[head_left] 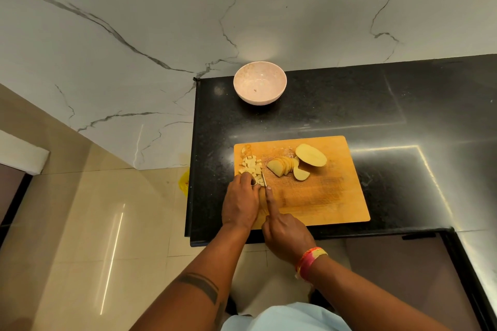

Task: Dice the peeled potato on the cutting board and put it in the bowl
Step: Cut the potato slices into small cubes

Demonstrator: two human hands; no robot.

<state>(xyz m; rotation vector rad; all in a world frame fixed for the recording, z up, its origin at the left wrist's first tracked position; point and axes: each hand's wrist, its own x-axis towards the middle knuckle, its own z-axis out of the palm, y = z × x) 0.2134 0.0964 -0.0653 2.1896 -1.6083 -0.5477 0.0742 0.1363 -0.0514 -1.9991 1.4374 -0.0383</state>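
While pale potato cubes point(251, 166) and fanned slices point(285, 166) lie on the wooden board point(322, 196), the left hand point(240, 201) curls onto them; the right hand point(285, 234) grips the knife point(264, 179), forefinger extended.

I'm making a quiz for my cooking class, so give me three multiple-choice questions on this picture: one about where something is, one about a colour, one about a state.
1. Where is the bowl?
A. On the cutting board
B. On the counter beyond the cutting board
C. On the floor

2. What colour is the counter?
A. Black
B. White
C. Red

3. What state is the bowl in?
A. Full of potato cubes
B. Upside down
C. Upright, no potato in it

Answers:
1 B: it stands past the far edge of the cutting board.
2 A: the surface around the board is dark and glossy.
3 C: the diced potato lies on the board by the left hand, while the right hand holds the knife.
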